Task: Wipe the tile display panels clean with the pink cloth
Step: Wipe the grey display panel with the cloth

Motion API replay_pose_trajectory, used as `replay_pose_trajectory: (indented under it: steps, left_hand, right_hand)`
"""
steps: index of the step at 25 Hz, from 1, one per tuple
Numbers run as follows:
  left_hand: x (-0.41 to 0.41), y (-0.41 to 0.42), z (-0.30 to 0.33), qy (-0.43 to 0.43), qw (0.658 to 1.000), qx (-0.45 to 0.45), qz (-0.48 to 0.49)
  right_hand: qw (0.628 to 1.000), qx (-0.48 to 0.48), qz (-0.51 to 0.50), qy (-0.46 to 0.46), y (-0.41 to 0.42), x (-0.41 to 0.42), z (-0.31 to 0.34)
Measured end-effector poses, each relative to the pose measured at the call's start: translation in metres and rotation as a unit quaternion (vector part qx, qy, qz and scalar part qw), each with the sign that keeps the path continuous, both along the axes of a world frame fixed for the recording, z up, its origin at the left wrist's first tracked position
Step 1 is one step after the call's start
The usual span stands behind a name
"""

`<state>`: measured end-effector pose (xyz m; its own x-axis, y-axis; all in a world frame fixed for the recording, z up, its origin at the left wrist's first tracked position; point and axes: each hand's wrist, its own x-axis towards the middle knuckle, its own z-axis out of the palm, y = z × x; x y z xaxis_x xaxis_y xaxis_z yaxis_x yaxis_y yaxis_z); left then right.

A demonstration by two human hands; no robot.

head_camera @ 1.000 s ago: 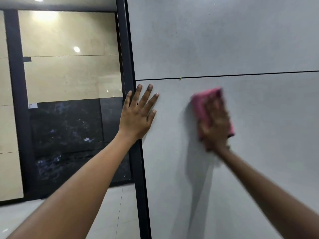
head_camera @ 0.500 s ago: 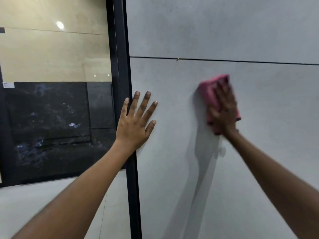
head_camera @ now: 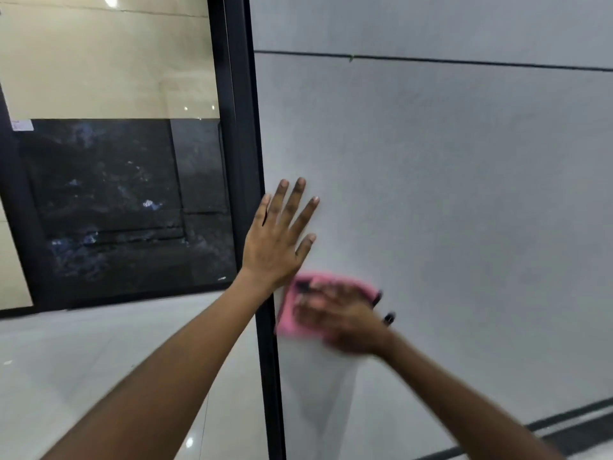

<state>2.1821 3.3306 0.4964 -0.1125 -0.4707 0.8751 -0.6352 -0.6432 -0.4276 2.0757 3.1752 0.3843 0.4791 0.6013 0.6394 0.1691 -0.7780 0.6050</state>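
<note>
A large grey tile display panel (head_camera: 447,194) fills the right of the view, with a thin dark joint line near its top. My left hand (head_camera: 277,240) rests flat on the panel beside its black left frame, fingers spread. Just below it, my right hand (head_camera: 341,318) presses the folded pink cloth (head_camera: 292,310) against the panel near the frame. The right hand and cloth are blurred by motion, and the hand covers much of the cloth.
A black vertical frame post (head_camera: 245,161) edges the grey panel. Farther left stand beige tile panels (head_camera: 99,61) and a black marble panel (head_camera: 109,200) in dark frames. Glossy light floor tiles (head_camera: 83,360) lie below. A dark strip (head_camera: 564,423) runs along the panel's lower right.
My right hand has swept the pink cloth down and to the left, from the middle of the panel to just below my left hand. The view has tilted downward.
</note>
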Motion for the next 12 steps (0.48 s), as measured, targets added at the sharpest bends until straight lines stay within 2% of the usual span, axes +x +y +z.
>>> replay_pose_trajectory:
  steps: [2, 5, 7, 8, 9, 10, 12]
  left_hand:
    - [0.01, 0.005, -0.012, -0.025, 0.999, 0.025, 0.015]
    - [0.015, 0.005, -0.009, -0.03, 0.999, 0.012, 0.009]
    - [0.014, 0.003, -0.012, -0.033, 0.999, 0.007, 0.006]
    - [0.013, 0.002, -0.015, -0.037, 0.999, 0.01, 0.007]
    - [0.013, 0.002, -0.015, -0.04, 0.999, 0.012, 0.012]
    - [0.014, 0.003, -0.013, -0.042, 0.999, 0.015, 0.017]
    - [0.013, 0.006, -0.008, -0.039, 0.999, 0.019, 0.025]
  right_hand:
    - [0.988, 0.117, -0.024, -0.096, -0.054, -0.014, 0.06]
    - [0.92, 0.306, -0.029, -0.242, -0.133, -0.037, 0.142]
    - [0.865, 0.407, -0.016, -0.294, -0.133, -0.031, 0.142]
    - [0.858, 0.414, -0.014, -0.304, -0.118, -0.021, 0.119]
    - [0.868, 0.395, -0.018, -0.299, -0.095, -0.009, 0.081]
    - [0.902, 0.338, -0.021, -0.269, -0.064, 0.003, 0.032]
    - [0.987, 0.129, -0.014, -0.098, 0.004, 0.016, -0.076]
